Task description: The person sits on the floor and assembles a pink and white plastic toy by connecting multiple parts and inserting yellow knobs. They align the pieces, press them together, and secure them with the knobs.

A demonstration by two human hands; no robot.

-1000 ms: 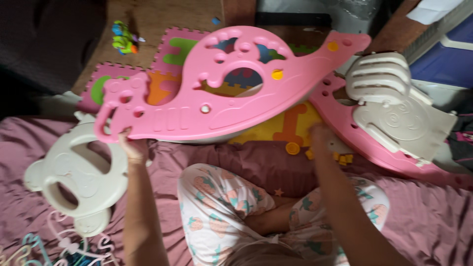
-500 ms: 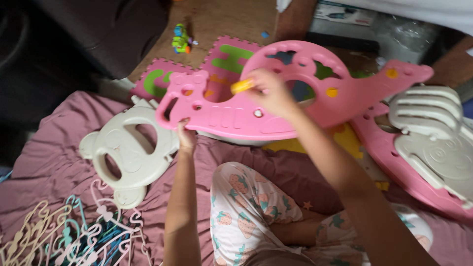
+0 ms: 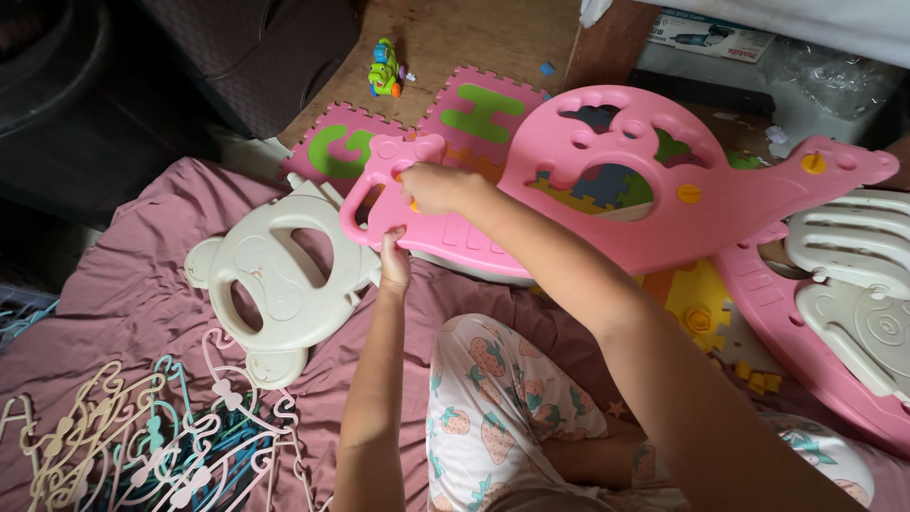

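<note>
Left hand [image 3: 393, 268] grips the lower edge of the big pink snail-shaped plastic panel [image 3: 607, 204], propping it upright | right hand [image 3: 431, 187] pinches a small orange peg [image 3: 413, 204] at its front | cream bear-shaped plastic piece [image 3: 270, 277] lies beside it.

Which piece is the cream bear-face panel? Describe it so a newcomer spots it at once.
Start at the large pink animal-shaped panel that both hands hold up in the middle. Just below its left end, flat on the mauve blanket, lies the cream bear-face panel, beside the left hand. Its rounded ears and two big oval cut-outs set it apart from the thin hangers nearer the camera.
</note>
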